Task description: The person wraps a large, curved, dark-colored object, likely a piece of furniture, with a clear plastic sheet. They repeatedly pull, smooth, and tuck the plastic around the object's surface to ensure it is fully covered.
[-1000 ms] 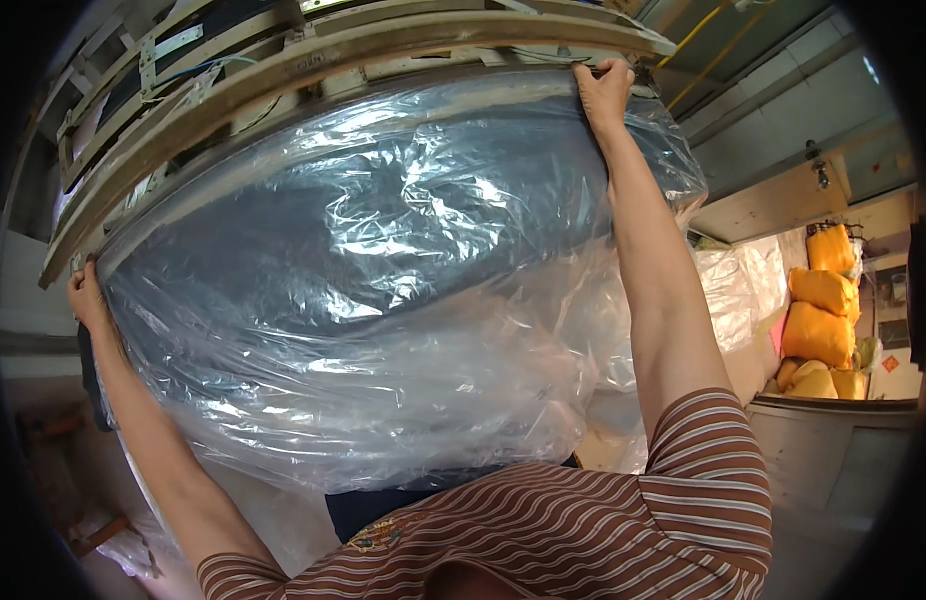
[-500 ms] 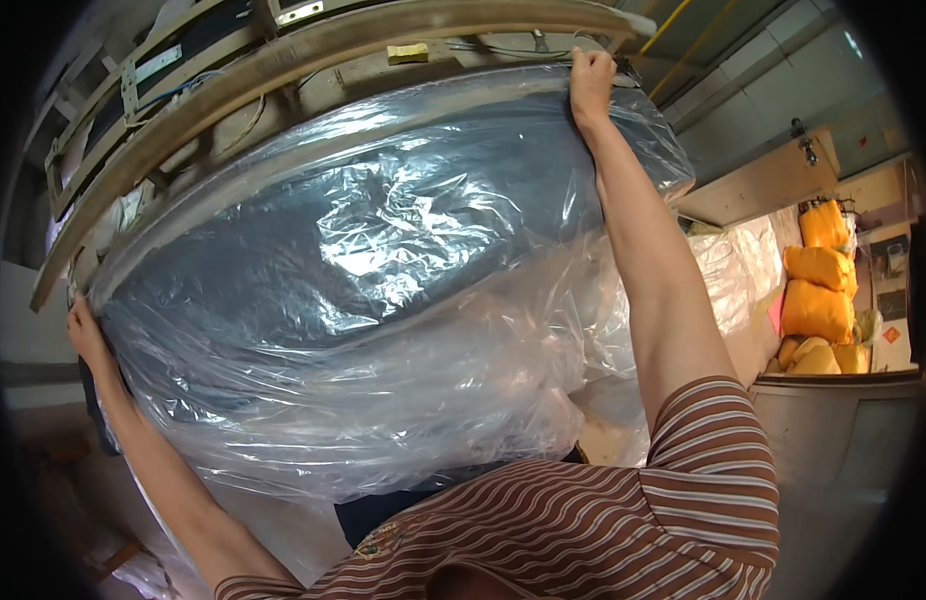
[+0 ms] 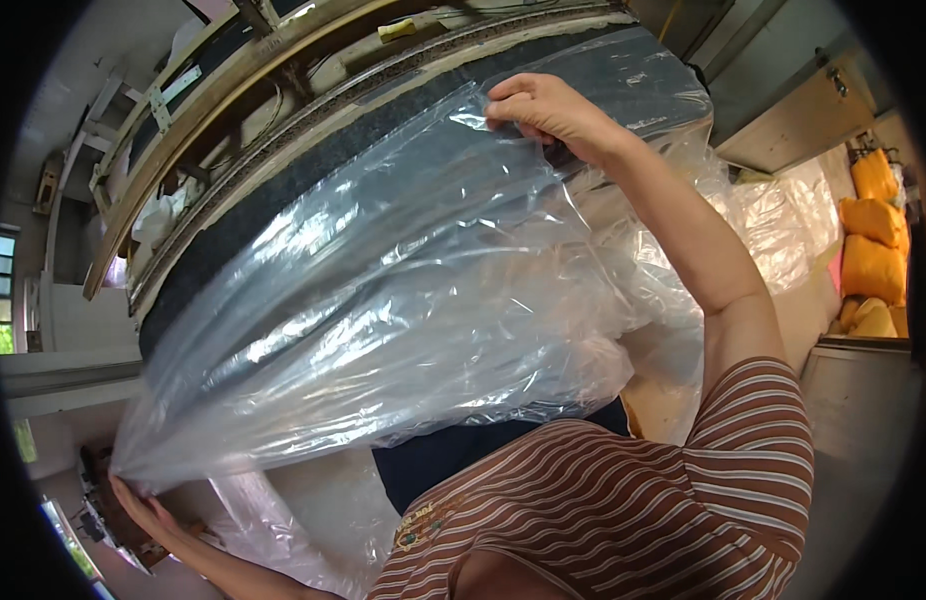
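A large clear plastic sheet [image 3: 403, 290] stretches in front of me, crinkled and shiny, over a dark board-like surface [image 3: 203, 270]. At the upper right, my right hand [image 3: 543, 112] pinches the sheet near its far edge. Down at the lower left, my left hand [image 3: 141, 500] is closed on the sheet's gathered left corner, its fingers partly hidden. Between the two hands the plastic hangs in long taut folds. A dark strip of the surface shows bare beyond the sheet's far edge.
A long curved wooden rail [image 3: 183, 110] runs along the far side, with a small yellow block [image 3: 395, 30] behind it. Orange-yellow bundles [image 3: 873, 265] are stacked at the right. More crumpled clear plastic [image 3: 793, 225] lies before them.
Both hands have come away from the far rail toward me with the plastic sheet. The left hand dropped lower, uncovering a strip of the dark surface. My view has turned somewhat left.
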